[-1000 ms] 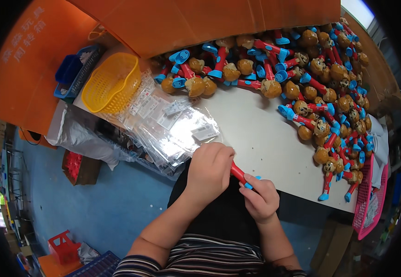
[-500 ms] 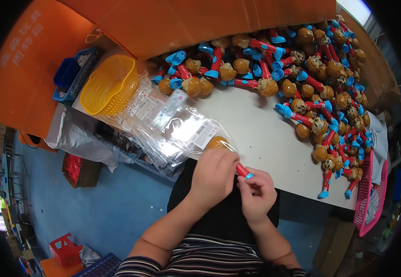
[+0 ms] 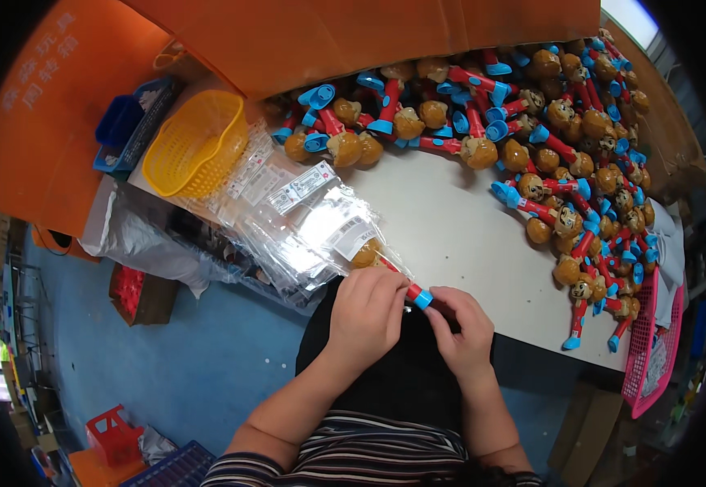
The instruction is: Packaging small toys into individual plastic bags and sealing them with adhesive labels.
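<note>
A toy figure with a brown head (image 3: 365,254), a red stick body and a blue end lies head-first inside a clear plastic bag (image 3: 358,236), which carries a printed label. My left hand (image 3: 365,312) is closed on the bag's near edge around the toy's red body. At the blue end, my right hand (image 3: 465,329) pinches the toy between thumb and fingers. Beneath and beyond the filled bag spreads a stack of flat clear bags (image 3: 276,215) at the table's left edge.
Heaped toy figures (image 3: 560,146) cover the back and right of the white table (image 3: 426,219). A yellow basket (image 3: 194,146) stands at the back left, beside blue bins (image 3: 121,122). An orange board (image 3: 369,36) rises behind. A pink basket (image 3: 653,341) hangs by the right edge.
The toy's head has gone farther into the bag, and more of the blue end shows. My right hand has shifted slightly up and right, its fingers less curled.
</note>
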Tool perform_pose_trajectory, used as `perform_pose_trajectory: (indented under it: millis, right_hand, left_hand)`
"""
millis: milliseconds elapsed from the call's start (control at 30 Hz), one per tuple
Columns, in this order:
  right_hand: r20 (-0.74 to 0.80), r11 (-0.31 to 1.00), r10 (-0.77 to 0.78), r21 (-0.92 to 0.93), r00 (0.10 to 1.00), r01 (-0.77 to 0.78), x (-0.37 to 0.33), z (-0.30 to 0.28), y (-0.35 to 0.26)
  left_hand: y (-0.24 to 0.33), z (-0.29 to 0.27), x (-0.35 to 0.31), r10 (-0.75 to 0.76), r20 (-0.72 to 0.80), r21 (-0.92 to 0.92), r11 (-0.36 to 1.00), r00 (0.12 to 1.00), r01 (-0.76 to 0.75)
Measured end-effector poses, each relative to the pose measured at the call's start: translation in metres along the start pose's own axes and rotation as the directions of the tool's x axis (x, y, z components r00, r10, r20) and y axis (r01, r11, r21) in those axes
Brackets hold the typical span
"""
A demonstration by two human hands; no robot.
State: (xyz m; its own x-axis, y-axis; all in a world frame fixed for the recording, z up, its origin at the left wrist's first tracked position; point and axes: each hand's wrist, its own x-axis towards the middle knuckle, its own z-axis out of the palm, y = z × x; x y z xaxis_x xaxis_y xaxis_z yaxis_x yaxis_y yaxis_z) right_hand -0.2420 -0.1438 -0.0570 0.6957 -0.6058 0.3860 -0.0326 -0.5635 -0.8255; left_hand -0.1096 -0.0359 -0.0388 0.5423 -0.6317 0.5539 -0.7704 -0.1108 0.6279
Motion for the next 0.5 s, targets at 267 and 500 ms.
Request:
perform_pose_trajectory:
  millis: [267, 500]
  right_hand:
    - [-0.069, 0.999, 0.033, 0.024, 0.997, -0.031, 0.001, 0.018, -0.001]
    - [0.004, 0.998, -0.005, -0.058, 1.000, 0.005, 0.007, 0.017, -0.006]
  left_hand:
    - [0.005, 0.008, -0.007, 0.010, -0.040, -0.023, 1.000, 0.999, -0.011]
    - [-0.007, 0.000, -0.006, -0.017, -0.081, -0.017, 1.000, 0.997, 0.015]
